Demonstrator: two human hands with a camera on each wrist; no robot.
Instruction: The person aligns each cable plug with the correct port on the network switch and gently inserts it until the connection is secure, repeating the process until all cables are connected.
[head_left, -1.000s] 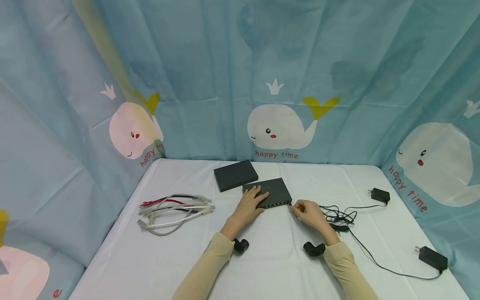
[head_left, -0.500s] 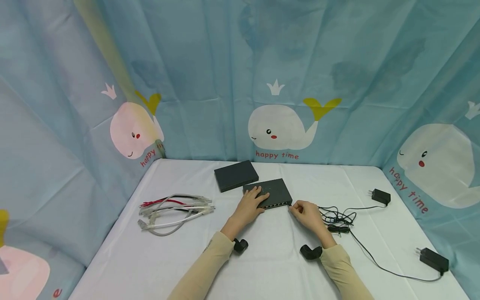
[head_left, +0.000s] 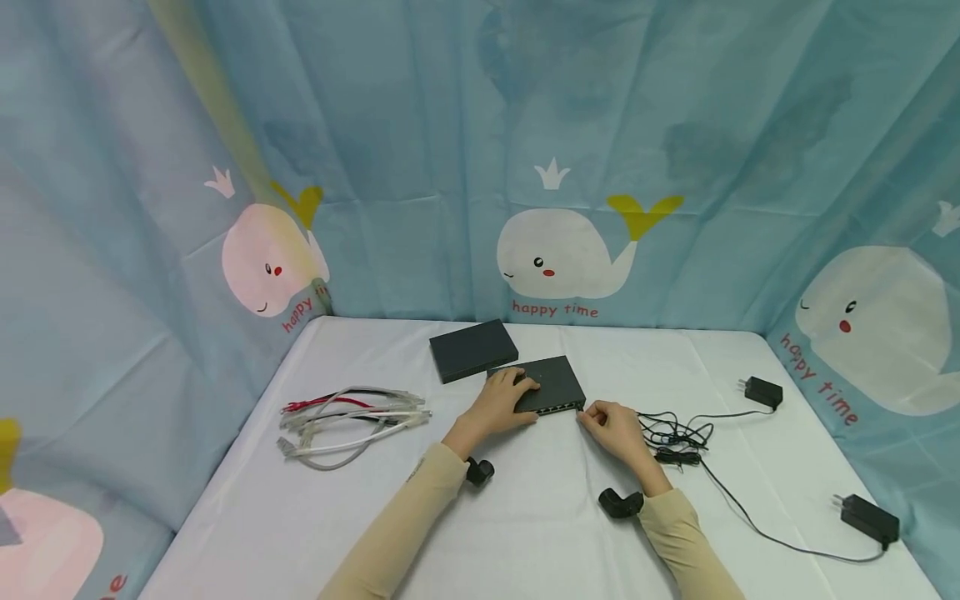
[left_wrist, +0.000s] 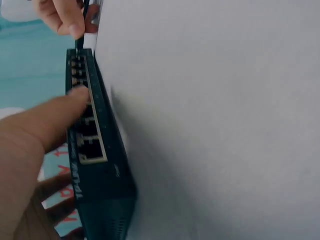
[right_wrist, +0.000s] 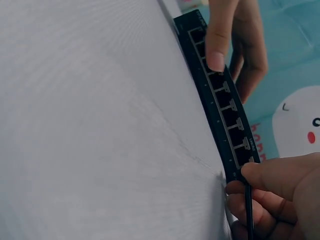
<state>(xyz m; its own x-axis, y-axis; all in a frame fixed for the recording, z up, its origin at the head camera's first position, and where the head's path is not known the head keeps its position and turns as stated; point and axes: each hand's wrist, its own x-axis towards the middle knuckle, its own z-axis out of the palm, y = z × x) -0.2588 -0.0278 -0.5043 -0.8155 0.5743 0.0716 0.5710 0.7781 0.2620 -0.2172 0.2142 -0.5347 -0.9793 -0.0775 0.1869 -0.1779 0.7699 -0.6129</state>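
A black network switch [head_left: 557, 385] with a row of ports lies on the white table. My left hand [head_left: 497, 403] holds its left part, fingers bent over the top and thumb against the port face, as the right wrist view shows. At the right end of that face, my right hand [head_left: 617, 429] pinches the end of a thin black power cable [right_wrist: 249, 212] between thumb and fingers. The cable end meets the switch there; my fingertips partly hide the plug, so its depth cannot be told. The ports [left_wrist: 91, 147] visible in the left wrist view hold no cables.
Behind the switch lies a second black box [head_left: 471, 352] of similar shape. Grey, white, red and black network cables [head_left: 348, 425] lie at left. Tangled black cord [head_left: 678, 433] runs right to two power adapters, one far [head_left: 762, 392], one near [head_left: 870, 518].
My left hand has shifted from lying spread on the switch's top to a bent-finger hold with the thumb at its port side. My right hand stays at the cable end, its wrist slightly further left.
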